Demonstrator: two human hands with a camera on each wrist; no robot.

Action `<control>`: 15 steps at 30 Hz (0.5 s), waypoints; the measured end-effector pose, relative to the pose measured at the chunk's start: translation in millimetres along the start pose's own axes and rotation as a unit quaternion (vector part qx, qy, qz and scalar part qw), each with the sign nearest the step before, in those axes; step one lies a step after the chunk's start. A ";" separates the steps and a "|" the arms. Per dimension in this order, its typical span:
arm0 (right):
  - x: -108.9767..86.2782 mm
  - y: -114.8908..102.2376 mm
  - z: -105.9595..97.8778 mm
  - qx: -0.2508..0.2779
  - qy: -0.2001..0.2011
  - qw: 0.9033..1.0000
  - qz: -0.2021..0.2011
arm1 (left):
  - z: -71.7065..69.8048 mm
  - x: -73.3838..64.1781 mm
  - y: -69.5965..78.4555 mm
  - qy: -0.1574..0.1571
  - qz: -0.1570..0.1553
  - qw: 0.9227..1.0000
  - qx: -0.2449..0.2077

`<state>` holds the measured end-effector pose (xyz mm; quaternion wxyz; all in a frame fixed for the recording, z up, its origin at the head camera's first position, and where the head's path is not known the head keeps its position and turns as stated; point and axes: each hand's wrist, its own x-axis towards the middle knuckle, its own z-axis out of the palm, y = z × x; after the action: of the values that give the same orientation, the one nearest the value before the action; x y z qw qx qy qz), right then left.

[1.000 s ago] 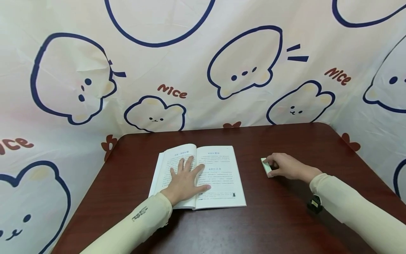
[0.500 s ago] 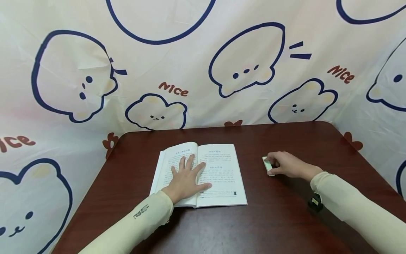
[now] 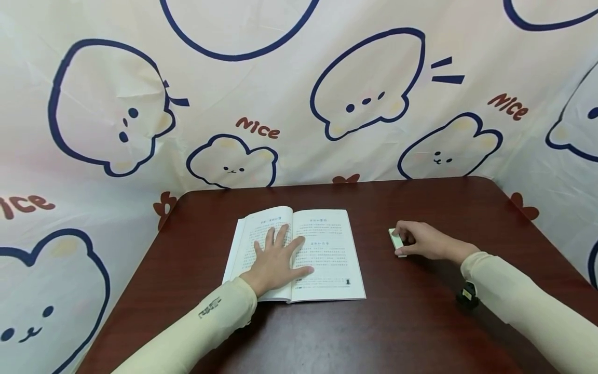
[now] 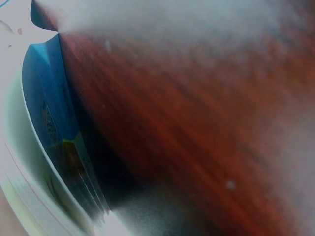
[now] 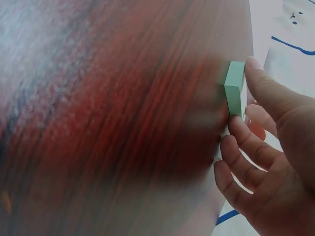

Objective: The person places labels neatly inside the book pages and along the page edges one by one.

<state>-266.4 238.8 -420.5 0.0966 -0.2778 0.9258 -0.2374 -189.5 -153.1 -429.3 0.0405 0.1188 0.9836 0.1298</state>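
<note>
An open book point(image 3: 330, 259) lies on the dark brown table, its printed pages facing up. My left hand point(image 3: 274, 262) rests spread across the left page, with the thumb over onto the right page. To the right of the book, my right hand point(image 3: 429, 240) pinches a small pale green rectangular block point(image 3: 396, 238) by its two ends. The right wrist view shows the block point(image 5: 235, 91) between thumb and index finger, with the other fingers bent below it. In the left wrist view appear the book's blue cover point(image 4: 49, 93) and curved pages; the left hand is mostly out of sight there.
The reddish-brown table point(image 3: 308, 337) extends around the book and both arms. A white curtain point(image 3: 289, 93) with cartoon animals hangs behind and at both sides. A small black device point(image 3: 467, 295) sits on the right wrist.
The head view has shifted a little, so everything sits slightly higher and further right. Both hands keep their places, the left on the book and the right on the block.
</note>
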 end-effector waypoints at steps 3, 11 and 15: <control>-0.6 -0.2 -0.6 0.004 0.004 1.000 -0.002 | 0.5 0.7 0.2 0.001 0.000 1.000 0.002; -0.6 -0.8 0.5 0.008 0.009 1.000 -0.003 | 1.6 1.2 -0.1 0.002 -0.002 1.000 0.001; -1.5 -0.7 1.4 0.021 0.009 1.000 -0.004 | 1.5 0.5 0.2 0.001 -0.003 1.000 0.001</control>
<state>-264.3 238.6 -421.2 0.0928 -0.2768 0.9204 -0.2601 -189.7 -152.5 -430.7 0.0398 0.1157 0.9841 0.1289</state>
